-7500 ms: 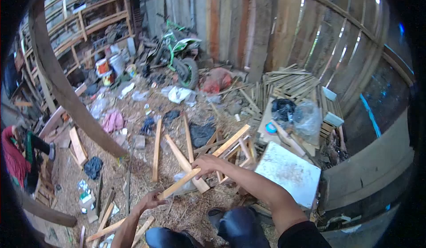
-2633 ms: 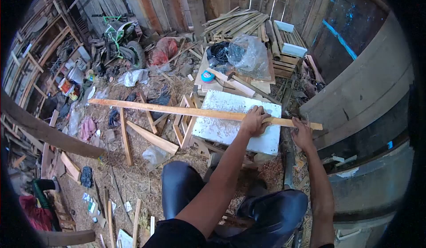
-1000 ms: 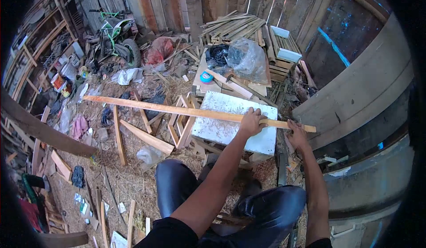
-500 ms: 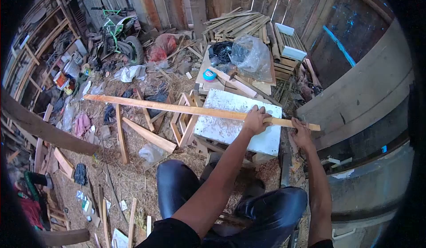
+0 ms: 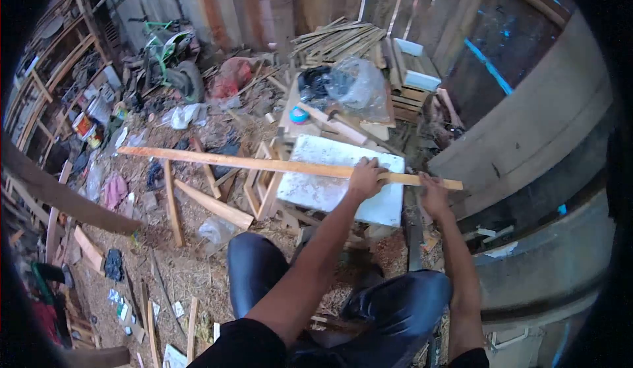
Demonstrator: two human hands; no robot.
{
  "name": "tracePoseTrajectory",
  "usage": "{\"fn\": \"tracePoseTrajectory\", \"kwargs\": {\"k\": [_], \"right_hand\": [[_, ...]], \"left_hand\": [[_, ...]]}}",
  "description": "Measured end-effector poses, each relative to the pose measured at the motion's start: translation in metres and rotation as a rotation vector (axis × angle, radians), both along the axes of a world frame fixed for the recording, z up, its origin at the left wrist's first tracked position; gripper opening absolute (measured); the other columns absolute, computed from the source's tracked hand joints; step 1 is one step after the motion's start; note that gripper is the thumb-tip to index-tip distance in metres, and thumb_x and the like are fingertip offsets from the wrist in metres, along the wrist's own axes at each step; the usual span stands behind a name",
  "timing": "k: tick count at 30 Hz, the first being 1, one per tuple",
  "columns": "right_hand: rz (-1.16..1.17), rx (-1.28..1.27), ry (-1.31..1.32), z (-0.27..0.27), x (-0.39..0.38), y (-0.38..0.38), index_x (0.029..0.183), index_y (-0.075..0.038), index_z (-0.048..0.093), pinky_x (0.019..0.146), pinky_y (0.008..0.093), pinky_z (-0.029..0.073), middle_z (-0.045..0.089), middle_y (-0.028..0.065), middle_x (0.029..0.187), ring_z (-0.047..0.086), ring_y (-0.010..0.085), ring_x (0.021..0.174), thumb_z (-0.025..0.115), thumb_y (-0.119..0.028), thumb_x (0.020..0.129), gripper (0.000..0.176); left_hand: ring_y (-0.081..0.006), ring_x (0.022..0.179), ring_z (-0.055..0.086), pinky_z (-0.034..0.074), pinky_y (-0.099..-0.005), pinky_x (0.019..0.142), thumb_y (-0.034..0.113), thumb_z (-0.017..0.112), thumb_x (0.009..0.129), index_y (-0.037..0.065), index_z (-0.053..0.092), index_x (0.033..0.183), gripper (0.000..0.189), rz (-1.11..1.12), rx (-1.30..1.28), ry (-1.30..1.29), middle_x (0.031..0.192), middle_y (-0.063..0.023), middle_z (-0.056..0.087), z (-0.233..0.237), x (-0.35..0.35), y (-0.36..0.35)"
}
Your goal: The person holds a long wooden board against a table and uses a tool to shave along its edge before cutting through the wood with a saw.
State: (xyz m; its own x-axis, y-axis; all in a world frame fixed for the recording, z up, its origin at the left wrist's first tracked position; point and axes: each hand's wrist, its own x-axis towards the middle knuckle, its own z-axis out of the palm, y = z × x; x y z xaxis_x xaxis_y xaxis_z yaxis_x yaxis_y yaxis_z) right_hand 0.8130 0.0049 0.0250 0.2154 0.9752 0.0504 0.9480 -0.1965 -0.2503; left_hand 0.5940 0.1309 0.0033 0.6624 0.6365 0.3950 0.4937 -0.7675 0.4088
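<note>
A long, thin wooden strip [image 5: 277, 165] lies across a white-topped work block [image 5: 310, 191], and its left part reaches far out beyond the block. My left hand [image 5: 367, 178] is closed over the strip on the right part of the white surface. Near the strip's right end, past the block's edge, my right hand [image 5: 434, 197] grips it from the near side, with a short end sticking out beyond the fingers. Some of the right fingers are hidden by the strip and the hand itself.
Behind the block are a hammer [image 5: 336, 117], a blue tape roll [image 5: 299, 114], clear plastic [image 5: 359, 84] and stacked wooden slats [image 5: 339, 42]. A wooden frame [image 5: 267, 193] stands to its left. A green motorbike [image 5: 173, 58] is at the back left. Boards [image 5: 521, 121] rise at right.
The whole view has shifted a little, so everything appears slightly farther left. Both hands keep their hold, and the strip stays in nearly the same place on the block.
</note>
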Motion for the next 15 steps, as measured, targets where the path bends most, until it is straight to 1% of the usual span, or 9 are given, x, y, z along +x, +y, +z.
{"fn": "tracePoseTrajectory", "kwargs": {"k": [1,3,4,5,6,8,9,11,15], "right_hand": [[0.007,0.086,-0.019,0.003,-0.006,-0.004,0.13,-0.016,0.048,0.098,0.0448,0.036,0.048,0.0059,0.132,0.046,0.0362,0.114,0.053,-0.009,0.079,0.051],[-0.046,0.104,-0.032,0.001,-0.008,-0.008,0.123,-0.019,0.054,0.093,0.0484,0.038,0.052,0.0019,0.128,0.046,0.0324,0.111,0.057,-0.016,0.081,0.042],[-0.077,0.113,-0.044,0.012,-0.017,-0.014,0.119,-0.019,0.057,0.094,0.0487,0.036,0.054,0.0008,0.126,0.047,0.0311,0.109,0.057,-0.018,0.083,0.036],[-0.134,0.092,-0.066,0.02,-0.024,-0.018,0.116,-0.02,0.059,0.095,0.0483,0.033,0.057,0.0,0.122,0.048,0.0289,0.107,0.059,-0.02,0.083,0.033],[-0.161,0.089,-0.068,0.021,-0.023,-0.022,0.116,-0.02,0.059,0.095,0.0483,0.033,0.057,0.0,0.122,0.048,0.0289,0.107,0.059,-0.02,0.083,0.033],[-0.132,0.094,-0.12,0.019,-0.018,-0.026,0.116,-0.02,0.06,0.094,0.0486,0.031,0.059,-0.0009,0.118,0.048,0.0269,0.106,0.061,-0.023,0.081,0.035],[-0.125,0.134,-0.122,0.022,-0.016,-0.03,0.115,-0.021,0.06,0.088,0.0476,0.033,0.061,0.0003,0.115,0.05,0.027,0.105,0.062,-0.015,0.079,0.036],[-0.144,0.131,-0.113,0.023,-0.008,-0.038,0.114,-0.021,0.06,0.088,0.048,0.033,0.061,0.0005,0.114,0.049,0.0271,0.105,0.062,-0.015,0.079,0.036],[-0.186,0.145,-0.09,0.019,0.011,-0.055,0.113,-0.019,0.061,0.088,0.0497,0.032,0.061,0.0013,0.113,0.049,0.028,0.107,0.061,-0.015,0.08,0.034]], "left_hand": [[-0.0269,0.091,0.045,0.043,-0.0387,0.079,0.038,0.065,0.076,0.021,0.066,0.101,0.03,-0.001,0.025,-0.019,0.095,-0.0047,0.053,0.001,-0.001,-0.001],[-0.0271,0.09,0.045,0.042,-0.0381,0.081,0.036,0.064,0.077,0.02,0.066,0.102,0.03,-0.056,-0.047,0.041,0.094,-0.006,0.054,0.002,0.0,-0.001],[-0.0292,0.095,0.046,0.041,-0.0406,0.084,0.036,0.066,0.075,0.02,0.068,0.101,0.031,-0.062,-0.091,0.051,0.098,-0.0062,0.055,0.003,-0.001,-0.002],[-0.0295,0.093,0.046,0.042,-0.041,0.083,0.034,0.067,0.074,0.017,0.068,0.101,0.031,-0.112,-0.072,-0.002,0.097,-0.007,0.055,-0.002,-0.001,0.0],[-0.0291,0.092,0.046,0.041,-0.04,0.083,0.033,0.067,0.074,0.015,0.068,0.1,0.032,-0.12,-0.086,-0.016,0.094,-0.0074,0.055,0.003,-0.002,-0.004],[-0.0279,0.091,0.046,0.041,-0.0388,0.082,0.034,0.067,0.074,0.014,0.068,0.099,0.033,-0.145,-0.049,-0.013,0.092,-0.0071,0.055,0.002,0.001,-0.007],[-0.0279,0.091,0.046,0.041,-0.0388,0.082,0.034,0.067,0.074,0.014,0.068,0.099,0.033,-0.157,-0.05,-0.011,0.092,-0.0071,0.055,0.002,0.006,-0.01],[-0.0268,0.091,0.046,0.041,-0.0373,0.082,0.035,0.067,0.074,0.014,0.068,0.1,0.033,-0.177,-0.049,-0.006,0.092,-0.006,0.054,0.001,0.014,-0.013],[-0.0263,0.091,0.046,0.041,-0.0376,0.081,0.036,0.067,0.073,0.014,0.068,0.101,0.035,-0.189,-0.037,0.044,0.092,-0.0043,0.053,0.009,0.037,-0.03]]}}
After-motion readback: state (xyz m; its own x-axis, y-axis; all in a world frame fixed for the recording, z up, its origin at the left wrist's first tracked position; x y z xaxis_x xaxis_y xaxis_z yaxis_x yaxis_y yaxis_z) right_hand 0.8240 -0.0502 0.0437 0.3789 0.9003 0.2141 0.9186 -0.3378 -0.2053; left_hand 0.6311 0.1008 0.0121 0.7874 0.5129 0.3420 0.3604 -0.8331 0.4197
